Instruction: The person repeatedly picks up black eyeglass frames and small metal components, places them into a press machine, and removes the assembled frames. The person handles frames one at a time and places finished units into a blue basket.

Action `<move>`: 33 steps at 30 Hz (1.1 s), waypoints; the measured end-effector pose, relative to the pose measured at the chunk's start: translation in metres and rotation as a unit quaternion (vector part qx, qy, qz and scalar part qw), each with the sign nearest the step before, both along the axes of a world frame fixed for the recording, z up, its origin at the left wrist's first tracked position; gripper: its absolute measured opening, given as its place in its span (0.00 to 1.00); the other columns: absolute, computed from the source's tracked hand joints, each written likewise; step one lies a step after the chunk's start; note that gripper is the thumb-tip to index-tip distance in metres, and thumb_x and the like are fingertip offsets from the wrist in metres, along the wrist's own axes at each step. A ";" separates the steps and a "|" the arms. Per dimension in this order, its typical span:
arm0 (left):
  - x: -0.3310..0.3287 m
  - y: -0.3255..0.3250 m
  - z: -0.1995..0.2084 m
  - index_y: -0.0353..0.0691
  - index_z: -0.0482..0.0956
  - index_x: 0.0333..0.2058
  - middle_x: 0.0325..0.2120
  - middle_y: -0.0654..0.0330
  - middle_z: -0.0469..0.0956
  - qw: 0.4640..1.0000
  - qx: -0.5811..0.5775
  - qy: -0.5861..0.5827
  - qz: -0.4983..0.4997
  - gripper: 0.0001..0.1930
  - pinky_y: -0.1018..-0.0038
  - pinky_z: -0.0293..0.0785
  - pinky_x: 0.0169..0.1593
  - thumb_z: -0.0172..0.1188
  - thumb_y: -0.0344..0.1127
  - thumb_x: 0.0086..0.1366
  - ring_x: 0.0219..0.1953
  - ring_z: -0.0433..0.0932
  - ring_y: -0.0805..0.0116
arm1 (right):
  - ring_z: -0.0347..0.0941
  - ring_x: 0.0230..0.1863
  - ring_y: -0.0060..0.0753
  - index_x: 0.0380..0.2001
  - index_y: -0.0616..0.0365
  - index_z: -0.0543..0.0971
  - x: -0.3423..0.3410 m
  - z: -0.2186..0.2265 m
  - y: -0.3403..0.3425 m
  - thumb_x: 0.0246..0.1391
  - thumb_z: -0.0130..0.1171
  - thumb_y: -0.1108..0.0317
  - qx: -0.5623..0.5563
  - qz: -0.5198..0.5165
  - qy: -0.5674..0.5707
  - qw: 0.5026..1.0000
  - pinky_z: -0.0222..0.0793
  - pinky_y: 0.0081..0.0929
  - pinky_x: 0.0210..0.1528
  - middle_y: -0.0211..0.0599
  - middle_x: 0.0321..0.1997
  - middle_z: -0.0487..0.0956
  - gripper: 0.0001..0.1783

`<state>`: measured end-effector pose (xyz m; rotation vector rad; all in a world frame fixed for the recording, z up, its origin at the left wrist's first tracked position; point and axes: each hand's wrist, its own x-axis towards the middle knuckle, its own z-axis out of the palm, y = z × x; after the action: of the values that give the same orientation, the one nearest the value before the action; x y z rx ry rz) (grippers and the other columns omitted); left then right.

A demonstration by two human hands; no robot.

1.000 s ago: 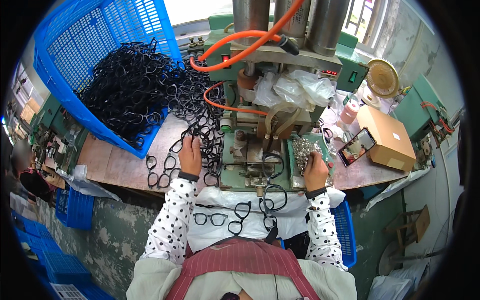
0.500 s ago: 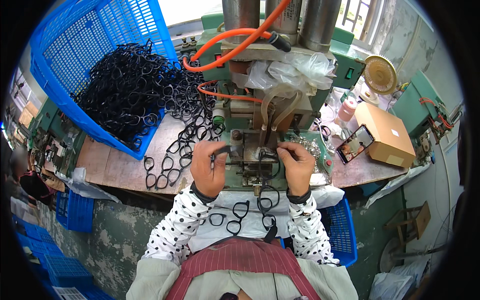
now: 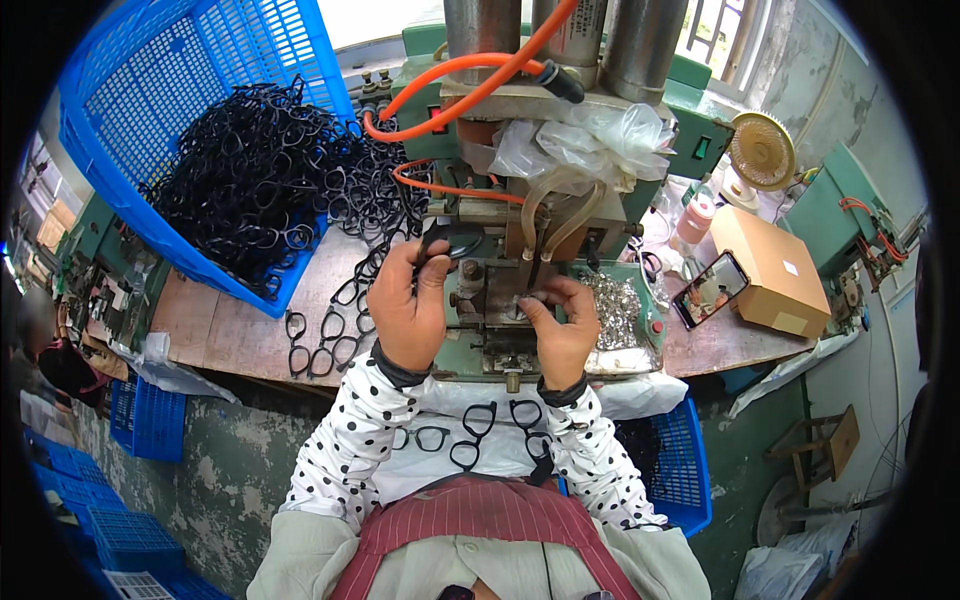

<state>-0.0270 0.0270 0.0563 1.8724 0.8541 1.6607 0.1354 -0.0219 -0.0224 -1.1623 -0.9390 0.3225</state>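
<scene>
Left hand [image 3: 408, 305] closes around a black plastic spectacle frame [image 3: 447, 242] and holds it up against the front of the green metal bench press [image 3: 520, 290], while the right hand [image 3: 562, 330] pinches its fingertips narrowly on something small at the machine's fixture (too small to tell what, though a heap of small silvery metal parts [image 3: 612, 305] lies just beside it). By the look of it, the work is far from finished: a tilted blue plastic crate [image 3: 180, 110] spills a great tangle of black frames [image 3: 265, 175] across the wooden counter [image 3: 235, 330], and a few more lie in a loose row [image 3: 325, 340] near the left wrist. Several frames [image 3: 480, 435] rest on the white cloth in the person's lap, which I judge to be the done ones, a small share so far.
</scene>
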 end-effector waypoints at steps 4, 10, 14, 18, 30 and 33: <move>0.002 0.004 0.008 0.34 0.75 0.38 0.28 0.59 0.78 0.999 -0.022 -0.026 -0.013 0.06 0.78 0.73 0.35 0.56 0.31 0.67 0.30 0.79 0.72 | 0.75 0.36 0.26 0.40 0.66 0.72 -0.009 0.007 0.002 0.42 0.68 0.81 0.015 0.013 0.069 0.997 0.73 0.22 0.40 0.37 0.36 0.75 0.21; -0.001 -0.002 0.005 0.34 0.75 0.40 0.31 0.57 0.78 0.999 -0.002 -0.002 -0.034 0.06 0.74 0.73 0.39 0.56 0.27 0.64 0.35 0.79 0.66 | 0.75 0.36 0.25 0.40 0.66 0.70 -0.011 0.004 0.008 0.43 0.67 0.81 0.053 0.026 0.112 0.992 0.73 0.22 0.39 0.36 0.35 0.75 0.21; 0.002 -0.028 -0.019 0.35 0.74 0.47 0.37 0.54 0.78 0.945 0.236 0.177 -0.141 0.19 0.66 0.73 0.48 0.55 0.19 0.56 0.42 0.78 0.58 | 0.75 0.34 0.25 0.42 0.64 0.71 0.006 0.004 0.007 0.41 0.68 0.79 0.029 0.042 0.007 0.999 0.72 0.24 0.38 0.36 0.35 0.76 0.23; 0.024 -0.035 -0.058 0.37 0.73 0.52 0.49 0.52 0.77 0.901 0.286 0.216 -0.245 0.27 0.59 0.71 0.56 0.60 0.20 0.50 0.50 0.77 0.57 | 0.75 0.40 0.41 0.39 0.55 0.79 0.067 0.007 0.000 0.37 0.71 0.69 -0.046 -0.166 -0.246 0.954 0.65 0.36 0.47 0.36 0.36 0.81 0.21; 0.025 -0.028 -0.063 0.36 0.73 0.53 0.53 0.52 0.74 0.897 0.293 0.218 -0.251 0.25 0.58 0.72 0.55 0.58 0.23 0.53 0.49 0.76 0.55 | 0.76 0.35 0.48 0.29 0.56 0.79 0.141 -0.079 -0.031 0.49 0.64 0.64 -0.298 -0.182 -0.401 0.847 0.70 0.42 0.35 0.43 0.31 0.79 0.08; 0.024 -0.030 -0.071 0.39 0.71 0.55 0.55 0.55 0.72 0.901 0.283 0.213 -0.249 0.27 0.57 0.69 0.56 0.57 0.25 0.54 0.51 0.73 0.53 | 0.75 0.31 0.44 0.26 0.58 0.80 0.147 -0.085 -0.024 0.48 0.65 0.65 -0.227 -0.159 -0.287 0.917 0.68 0.38 0.35 0.41 0.28 0.79 0.07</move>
<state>-0.0026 -0.0026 -0.0146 2.6296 -0.0259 1.2603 0.2829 -0.0456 -0.1074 -1.8737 -1.1904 -0.0888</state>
